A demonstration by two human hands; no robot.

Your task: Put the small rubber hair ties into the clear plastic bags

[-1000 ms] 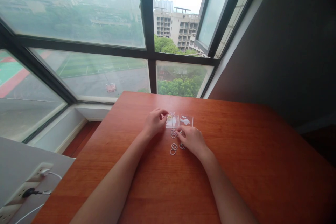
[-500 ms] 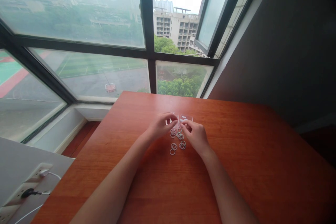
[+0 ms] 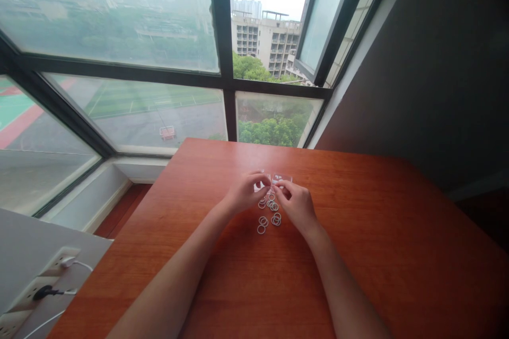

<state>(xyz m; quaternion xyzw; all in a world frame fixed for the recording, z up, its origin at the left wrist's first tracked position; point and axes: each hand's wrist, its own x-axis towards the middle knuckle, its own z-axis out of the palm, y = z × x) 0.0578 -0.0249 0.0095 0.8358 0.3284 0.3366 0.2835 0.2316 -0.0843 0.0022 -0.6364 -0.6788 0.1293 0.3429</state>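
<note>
My left hand (image 3: 251, 190) is closed, thumb and index finger brought together at the fingertips. Close against it, my right hand (image 3: 296, 202) makes a pinch too. Whatever the two pinches hold between them is too small to make out. Just behind the fingertips lies a clear plastic box (image 3: 284, 178), partly covered by the hands. Several small pale rings lie on the table below the hands: a cluster (image 3: 272, 205) right under the fingers, an overlapping group (image 3: 276, 219) nearer me, and another group (image 3: 261, 229) to its left.
The reddish-brown wooden table (image 3: 254, 286) reaches to a window (image 3: 167, 106) with dark frames. One pane (image 3: 322, 32) is swung out at the right. Sockets with plugs and cables (image 3: 43, 291) are at lower left, and a dark wall (image 3: 417, 90) rises on the right.
My left hand has shifted slightly to the right, its fingertips now closer to the right hand's. My right hand and the rings on the table look the same.
</note>
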